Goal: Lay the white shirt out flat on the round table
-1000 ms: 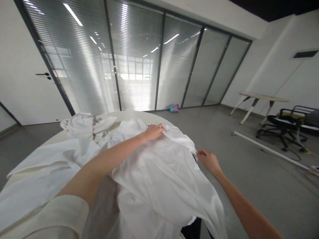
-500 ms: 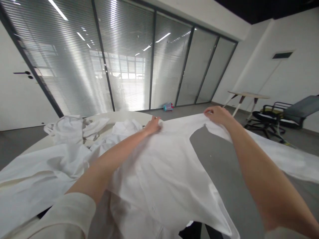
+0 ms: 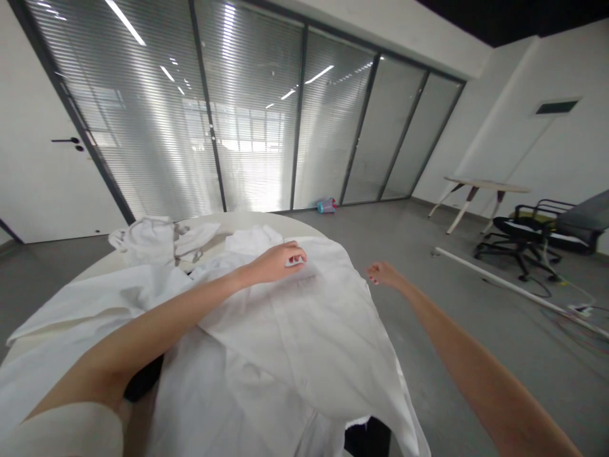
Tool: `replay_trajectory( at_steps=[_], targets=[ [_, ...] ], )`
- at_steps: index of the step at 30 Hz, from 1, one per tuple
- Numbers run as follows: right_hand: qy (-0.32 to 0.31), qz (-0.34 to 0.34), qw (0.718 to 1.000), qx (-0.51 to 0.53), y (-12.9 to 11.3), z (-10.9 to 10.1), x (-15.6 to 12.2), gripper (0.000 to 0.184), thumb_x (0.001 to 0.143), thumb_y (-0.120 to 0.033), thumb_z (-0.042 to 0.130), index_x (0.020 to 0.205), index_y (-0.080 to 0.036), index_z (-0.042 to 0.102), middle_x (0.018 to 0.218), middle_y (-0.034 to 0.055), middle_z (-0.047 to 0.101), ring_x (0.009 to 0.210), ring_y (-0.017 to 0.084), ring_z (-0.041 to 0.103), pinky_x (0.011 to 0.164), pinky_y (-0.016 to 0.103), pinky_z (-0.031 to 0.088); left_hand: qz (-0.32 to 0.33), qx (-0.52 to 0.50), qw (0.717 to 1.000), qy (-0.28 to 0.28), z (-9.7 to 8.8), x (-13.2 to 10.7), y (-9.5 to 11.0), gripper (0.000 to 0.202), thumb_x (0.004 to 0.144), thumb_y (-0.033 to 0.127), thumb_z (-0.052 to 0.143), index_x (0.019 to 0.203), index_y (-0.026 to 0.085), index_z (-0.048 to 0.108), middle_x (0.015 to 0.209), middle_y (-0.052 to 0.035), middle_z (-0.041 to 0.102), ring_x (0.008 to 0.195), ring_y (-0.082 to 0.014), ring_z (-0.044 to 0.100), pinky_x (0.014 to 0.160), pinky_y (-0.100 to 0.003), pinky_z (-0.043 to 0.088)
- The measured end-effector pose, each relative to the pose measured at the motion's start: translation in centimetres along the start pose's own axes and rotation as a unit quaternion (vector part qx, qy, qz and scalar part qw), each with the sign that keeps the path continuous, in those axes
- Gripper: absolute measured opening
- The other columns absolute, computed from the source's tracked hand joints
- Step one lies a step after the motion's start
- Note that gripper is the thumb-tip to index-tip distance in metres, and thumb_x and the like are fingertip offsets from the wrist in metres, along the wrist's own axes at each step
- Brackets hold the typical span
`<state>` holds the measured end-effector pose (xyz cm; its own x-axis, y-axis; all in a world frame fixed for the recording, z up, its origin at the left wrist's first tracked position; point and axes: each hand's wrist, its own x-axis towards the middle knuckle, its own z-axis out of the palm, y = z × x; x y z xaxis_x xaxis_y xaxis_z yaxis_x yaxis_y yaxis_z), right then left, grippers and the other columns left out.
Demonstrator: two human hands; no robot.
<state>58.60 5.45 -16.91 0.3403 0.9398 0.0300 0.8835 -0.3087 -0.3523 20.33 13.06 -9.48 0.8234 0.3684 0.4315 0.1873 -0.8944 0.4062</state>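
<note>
Pins the white shirt (image 3: 309, 330) at frame centre with the left hand (image 3: 280, 260), fingers curled onto the cloth, pinching or merely pressing, cannot tell; seemingly to stop it sliding off the round desk (image 3: 252, 220). Hangs the right hand (image 3: 383, 273) just past the shirt's right edge, loosely curled, gripping nothing. Leaves more white garments (image 3: 147, 238) heaped centre left. Beyond: blind-covered glass partitions (image 3: 257, 127), grey floor (image 3: 428, 254), office chair (image 3: 523, 235) at right.

Grey floor (image 3: 428, 266), blind-covered glass wall (image 3: 257, 127), white door (image 3: 33, 158), side table (image 3: 485, 186), office chair (image 3: 533, 231).
</note>
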Motion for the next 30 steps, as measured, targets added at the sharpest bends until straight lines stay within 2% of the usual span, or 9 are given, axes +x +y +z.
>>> replay_trajectory(
  at_steps=[5,8,12,15,18,20,23,26,30],
  targets=[
    [-0.210,-0.002,0.957,0.200,-1.4,-1.3,-7.8,0.079,0.074,-0.090,0.041,0.065,-0.016,0.064,0.071,0.0118,0.070,0.064,0.018,0.065,0.063,0.030,0.052,-0.150,-0.057,0.987,-0.025,-4.2,-10.2,4.1,0.041,0.093,0.045,0.054,0.062,0.017,0.049,0.055,0.0044,0.044,0.052,-0.0088,0.044,0.051,-0.021,0.032],
    [-0.286,-0.017,0.937,0.200,-1.7,-2.1,-12.6,0.085,0.068,-0.095,0.041,0.073,-0.015,0.070,0.077,0.0128,0.072,0.069,0.020,0.067,0.068,0.032,0.053,-0.252,-0.102,0.949,-0.158,-6.0,-15.6,5.1,0.048,0.093,0.051,0.051,0.059,0.018,0.043,0.047,0.0052,0.040,0.043,-0.0084,0.044,0.044,-0.021,0.030],
    [-0.351,-0.057,0.924,0.141,-1.5,-1.9,-17.1,0.072,0.071,-0.085,0.054,0.080,-0.017,0.072,0.082,0.0116,0.074,0.073,0.023,0.069,0.066,0.032,0.053,-0.322,-0.135,0.878,-0.327,-6.2,-19.5,6.5,0.048,0.094,0.054,0.046,0.065,0.017,0.053,0.056,-0.0008,0.057,0.046,-0.0125,0.055,0.045,-0.021,0.038],
    [-0.257,-0.082,0.960,0.078,-2.1,-1.6,-19.4,0.058,0.077,-0.073,0.059,0.092,-0.019,0.073,0.086,0.0106,0.074,0.078,0.026,0.069,0.071,0.037,0.055,-0.319,-0.078,0.915,-0.236,-4.6,-20.2,8.3,0.045,0.091,0.057,0.051,0.075,0.016,0.060,0.068,-0.0026,0.062,0.056,-0.0142,0.059,0.052,-0.023,0.043],
    [-0.048,-0.145,0.987,0.049,-4.3,-1.6,-21.7,0.052,0.084,-0.060,0.059,0.119,-0.022,0.067,0.108,0.0110,0.072,0.097,0.030,0.068,0.088,0.045,0.053,-0.180,0.023,0.977,-0.110,-2.3,-20.1,11.1,0.042,0.080,0.050,0.071,0.107,0.018,0.066,0.102,-0.0067,0.064,0.090,-0.0198,0.062,0.082,-0.030,0.050],
    [0.005,-0.235,0.970,0.058,-6.8,-1.3,-23.4,0.051,0.089,-0.056,0.056,0.129,-0.026,0.061,0.126,0.0101,0.065,0.114,0.029,0.062,0.100,0.046,0.049,-0.074,0.073,0.990,-0.093,-0.6,-19.9,13.1,0.056,0.073,0.042,0.080,0.123,0.023,0.063,0.121,-0.0088,0.057,0.111,-0.0245,0.055,0.099,-0.035,0.044],
    [-0.030,-0.360,0.931,0.051,-11.1,-0.5,-25.6,0.054,0.091,-0.057,0.055,0.137,-0.029,0.056,0.143,0.0070,0.055,0.132,0.028,0.050,0.112,0.045,0.040,0.015,0.149,0.985,-0.083,1.9,-19.4,15.3,0.039,0.081,0.030,0.075,0.119,0.027,0.066,0.121,-0.0068,0.060,0.114,-0.0262,0.053,0.102,-0.040,0.039],
    [-0.053,-0.391,0.919,0.015,-14.7,0.3,-26.1,0.066,0.089,-0.059,0.058,0.144,-0.024,0.052,0.151,0.0110,0.046,0.140,0.032,0.042,0.114,0.050,0.036,0.061,0.192,0.979,-0.028,3.2,-19.0,16.4,0.020,0.093,0.013,0.056,0.102,0.022,0.071,0.100,-0.0040,0.068,0.098,-0.0208,0.059,0.094,-0.037,0.042],
    [-0.084,-0.398,0.912,0.058,-17.2,-0.5,-24.3,0.062,0.095,-0.060,0.047,0.140,-0.018,0.057,0.147,0.0114,0.052,0.137,0.032,0.045,0.115,0.049,0.034,0.059,0.119,0.979,0.155,1.4,-19.5,17.9,0.021,0.098,0.013,0.048,0.100,0.018,0.068,0.095,-0.0068,0.068,0.089,-0.0172,0.063,0.082,-0.030,0.047]
  ],
)
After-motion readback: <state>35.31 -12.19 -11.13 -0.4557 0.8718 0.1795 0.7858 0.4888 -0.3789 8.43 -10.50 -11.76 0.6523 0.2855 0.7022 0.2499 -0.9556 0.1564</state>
